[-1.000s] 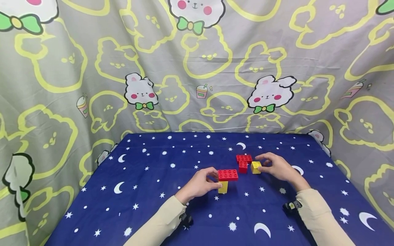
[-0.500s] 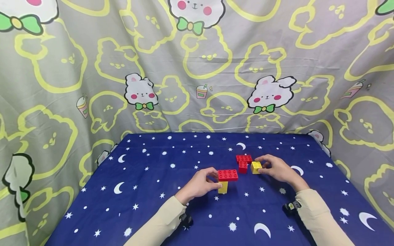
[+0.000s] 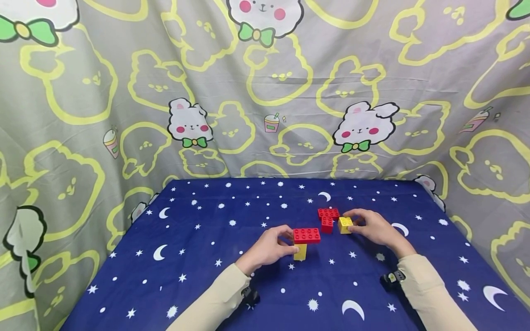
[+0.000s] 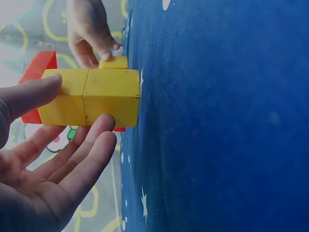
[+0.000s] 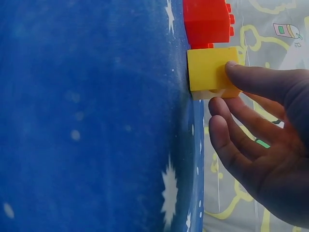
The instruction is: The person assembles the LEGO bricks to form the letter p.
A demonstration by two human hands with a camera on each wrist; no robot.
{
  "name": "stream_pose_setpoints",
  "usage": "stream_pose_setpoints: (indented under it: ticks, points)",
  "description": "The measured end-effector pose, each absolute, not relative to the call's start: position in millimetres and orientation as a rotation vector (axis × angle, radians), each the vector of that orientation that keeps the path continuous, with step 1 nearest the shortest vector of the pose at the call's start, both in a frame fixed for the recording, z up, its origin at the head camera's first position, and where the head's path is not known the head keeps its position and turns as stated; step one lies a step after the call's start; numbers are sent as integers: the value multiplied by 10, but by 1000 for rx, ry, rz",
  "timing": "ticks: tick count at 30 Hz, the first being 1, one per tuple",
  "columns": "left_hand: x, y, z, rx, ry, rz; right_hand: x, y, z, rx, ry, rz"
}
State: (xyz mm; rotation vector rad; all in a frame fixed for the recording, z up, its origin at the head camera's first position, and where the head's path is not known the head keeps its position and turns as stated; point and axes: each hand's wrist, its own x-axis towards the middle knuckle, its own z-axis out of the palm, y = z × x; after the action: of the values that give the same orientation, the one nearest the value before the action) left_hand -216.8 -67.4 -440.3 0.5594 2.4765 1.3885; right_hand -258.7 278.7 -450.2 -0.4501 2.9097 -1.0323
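Behind everything we see a grey cartoon-rabbit curtain (image 3: 232, 92), with a dark blue moon-and-star tablecloth (image 3: 136, 257) spread before it. Two pale sleeves reach in over the cloth, the left sleeve (image 3: 215, 299) and the right sleeve (image 3: 432, 287).

The left hand (image 3: 267, 248) grips a short upright column, its fingers bent round partway, the thumb on the upper yellow brick (image 4: 65, 108). Another fingertip lies at the lower yellow brick (image 4: 113, 96); we cannot tell whether it presses. Compared with a second ago, we find this hand and its column unmoved.

The right hand (image 3: 374, 227) is where we notice a change: its forefinger, raised clear a second ago, has come down toward the far side of the small yellow brick (image 3: 344, 225). Thumb and forefinger now pinch that brick with a narrow gap, while the other fingers curve loosely beneath.

Capping the column we see a red eight-stud brick (image 3: 306, 235), which overhangs to the right. Farther back lies the far red brick (image 3: 328, 212), with the near red brick (image 3: 327, 226) set crosswise in front; we cannot tell whether these two are joined. The small yellow brick sits on the cloth just right of them, in the same place as before.
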Motion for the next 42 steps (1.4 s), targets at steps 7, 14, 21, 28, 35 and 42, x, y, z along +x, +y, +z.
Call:
stream_pose_setpoints:
  ticks: [7,14,21,28,35,42]
  points:
    - [-2164,-671,-4405,552,2468,1388,-2552,2756,-4412,-442,2965,-1035]
    - [-2172,-671,-4413,560,2441,1428,-2479,2653,-4228,-456,3023,-1088]
    - [-2179,-664,-4419,548,2412,1463,-2353,2483,-3996,-490,3011,-1129]
    - [-2193,-660,-4441,524,2376,1498,-2252,2348,-3823,-578,3029,-1146]
    - [-2192,-658,-4436,524,2349,1519,-2147,2233,-3716,-692,3015,-1185]
    - [-2190,-652,-4433,521,2343,1527,-2082,2108,-3661,-756,3017,-1183]
